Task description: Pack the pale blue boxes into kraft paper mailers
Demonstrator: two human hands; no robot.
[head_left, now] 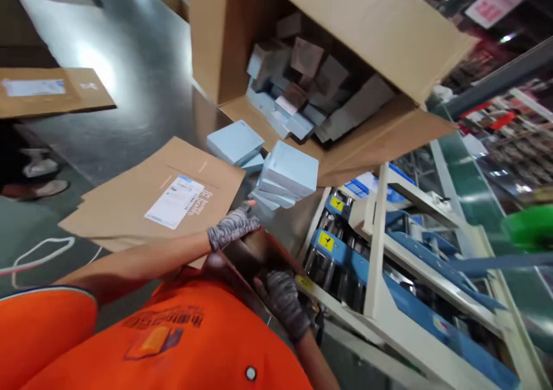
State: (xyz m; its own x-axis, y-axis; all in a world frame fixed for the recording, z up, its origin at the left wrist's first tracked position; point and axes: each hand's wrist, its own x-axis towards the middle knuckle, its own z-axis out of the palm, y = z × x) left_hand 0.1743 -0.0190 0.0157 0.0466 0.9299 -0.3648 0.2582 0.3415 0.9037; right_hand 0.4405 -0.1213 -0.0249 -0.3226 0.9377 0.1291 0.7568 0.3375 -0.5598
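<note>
A brown cardboard piece (254,252) is held close to the body, in front of the orange shirt (173,338), by two gloved hands. The left hand (233,228) lies on its upper edge, with the fingers (248,208) stretched rather flat over it, so the piece seems to be pressed more than pinched. The right hand (283,303) is placed at the lower edge, with the fingers curled around it from below. Probably it is held at two opposite edges so that it does not bend or slip; whether it is a folded box or a flat sheet cannot be told, because the picture is blurred there.

Just beyond the left hand, a stack of light blue boxes (287,174) rests on the metal counter (203,113), leaning and a little spread. One more blue box (235,141) lies beside it. Behind them a large carton (345,38) is tipped on its side, open toward the person, and many similar small boxes are piled inside in disorder.

To the left, flat cardboard sheets (142,200) with a white label (175,201) overhang the edge of the counter. To the right, a white and blue machine frame (389,275) stands very near the right hand, so little free space is left on that side. Someone's shoes (37,177) are seen on the floor far left.
</note>
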